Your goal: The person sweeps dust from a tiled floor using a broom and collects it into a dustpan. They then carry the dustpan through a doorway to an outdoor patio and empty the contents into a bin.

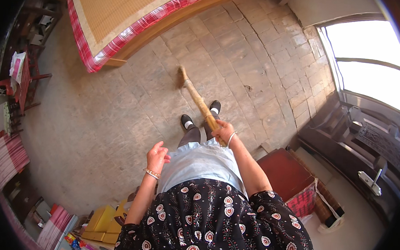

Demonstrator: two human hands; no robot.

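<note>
My right hand (223, 131) is closed around the upper part of a long, pale wooden or bamboo handle (199, 101). The handle slants away from my waist towards the floor, and at its far end is a short, tan head (182, 77) whose exact kind I cannot tell. My left hand (157, 156) hangs to the left of the light blue apron (201, 165), fingers loosely bent and apart, with nothing in it. Both feet, in black shoes, stand on the floor just below the handle's middle.
A bed with a woven mat (124, 12) and red plaid edging stands ahead on the left. Paved floor (143, 98) spreads around my feet. On the right are a dark door (362, 140) and a red box (285, 170). Yellow boxes (100, 221) and a red chair (26, 82) lie left.
</note>
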